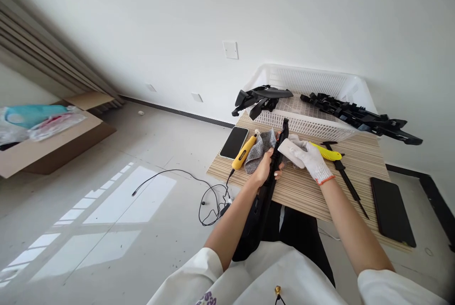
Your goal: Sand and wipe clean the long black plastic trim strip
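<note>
My bare left hand [264, 168] is wrapped round a long black plastic part [272, 174], which slants from the table down toward my lap. In my right hand [313, 158], wearing a white knit glove with an orange cuff edge, is a white rectangular block [291, 154]. The block is at the black part's right edge; contact between them cannot be made out. Left of the part lie a crumpled grey cloth [256, 154] and a yellow-handled corded tool [243, 153]. Just right of the glove is a yellow utility knife [327, 152], partly hidden by it.
A white plastic basket [320, 127] at the table's back holds several black plastic parts [355, 112], some overhanging its rim. On the wooden table [302, 193] lie black calipers [346, 179], a phone [234, 142] and a black slab [393, 210]. A cable [185, 171] trails on the floor; an open cardboard box [67, 141] stands left.
</note>
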The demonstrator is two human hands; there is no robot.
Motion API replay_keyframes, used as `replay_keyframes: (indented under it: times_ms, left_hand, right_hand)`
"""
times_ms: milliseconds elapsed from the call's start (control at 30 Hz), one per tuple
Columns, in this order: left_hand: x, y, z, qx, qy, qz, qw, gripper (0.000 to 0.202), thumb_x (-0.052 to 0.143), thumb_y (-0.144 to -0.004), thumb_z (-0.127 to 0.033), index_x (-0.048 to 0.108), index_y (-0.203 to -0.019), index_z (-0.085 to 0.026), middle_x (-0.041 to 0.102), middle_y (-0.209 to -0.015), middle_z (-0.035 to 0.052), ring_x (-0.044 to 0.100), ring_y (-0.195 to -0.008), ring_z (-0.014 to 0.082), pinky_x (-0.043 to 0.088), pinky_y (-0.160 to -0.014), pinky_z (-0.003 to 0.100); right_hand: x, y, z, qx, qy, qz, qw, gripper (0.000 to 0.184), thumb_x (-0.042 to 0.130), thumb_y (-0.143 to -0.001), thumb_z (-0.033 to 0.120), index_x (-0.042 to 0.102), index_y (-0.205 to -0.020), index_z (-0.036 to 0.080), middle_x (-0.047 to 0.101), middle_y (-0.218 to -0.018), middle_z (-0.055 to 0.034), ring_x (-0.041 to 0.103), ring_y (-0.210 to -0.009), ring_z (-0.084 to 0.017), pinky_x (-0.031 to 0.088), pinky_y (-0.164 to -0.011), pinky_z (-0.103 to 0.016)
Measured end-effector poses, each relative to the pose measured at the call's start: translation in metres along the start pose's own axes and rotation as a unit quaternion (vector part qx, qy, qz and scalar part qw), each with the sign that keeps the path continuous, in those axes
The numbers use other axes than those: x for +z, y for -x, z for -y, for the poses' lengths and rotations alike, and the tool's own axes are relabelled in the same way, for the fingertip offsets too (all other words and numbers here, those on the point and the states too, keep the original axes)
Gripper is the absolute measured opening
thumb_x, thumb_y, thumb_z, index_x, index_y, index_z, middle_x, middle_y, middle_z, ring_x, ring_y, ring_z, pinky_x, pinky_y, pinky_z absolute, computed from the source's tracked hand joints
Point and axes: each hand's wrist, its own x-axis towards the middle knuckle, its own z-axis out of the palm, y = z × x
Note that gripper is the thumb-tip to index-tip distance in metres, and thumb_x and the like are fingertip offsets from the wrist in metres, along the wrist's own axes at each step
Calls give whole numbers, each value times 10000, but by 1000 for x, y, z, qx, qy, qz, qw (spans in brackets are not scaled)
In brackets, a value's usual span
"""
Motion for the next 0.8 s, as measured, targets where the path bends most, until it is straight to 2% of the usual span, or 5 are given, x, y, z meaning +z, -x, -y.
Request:
replay_keyframes:
  times_ms: [200,333,467,600,800]
  left_hand:
    - [0,-2,3,-6,-20,12,1000,373,383,-914,-595,305,-833,-239,452,-653,-52,338,-400,56,329,-403,178]
    - [1,-2,4,-18,-25,12,999,367,361,-922,-598,301,-851,-243,448,-644,-57,331,-385,58,317,-392,180]
    - [1,-2,4,-24,-22,8,999,384,367,-916,-610,305,-837,-240,437,-638,-60,335,-381,56,321,-386,180]
    - [0,-3,6,0,-26,0,1000,442,394,-904,-670,334,-847,-235,442,-631,-59,340,-376,51,324,-381,177]
    - [1,-2,8,15,-35,-19,999,441,447,-905,-650,326,-826,-232,461,-630,-57,355,-376,49,327,-378,177]
  right_hand:
    - [7,-4,6,-88,-49,-82,991,560,859,-568,383,591,-1026,203,734,-1065,-78,697,-974,-232,573,-886,-436]
    - [13,-5,11,-89,-40,-102,990,623,853,-523,312,565,-1067,215,718,-1089,-67,692,-1000,-251,571,-908,-457]
    - [12,-12,8,-77,-27,-154,985,679,832,-520,373,552,-1107,180,700,-1083,-96,679,-994,-251,573,-887,-437]
    - [14,-12,3,-110,1,-217,970,614,772,-593,439,556,-1108,183,682,-1108,-99,667,-1002,-235,564,-898,-423]
    - [31,3,7,-140,4,-166,976,548,755,-672,422,563,-1130,190,674,-1193,-111,659,-1055,-228,540,-955,-410]
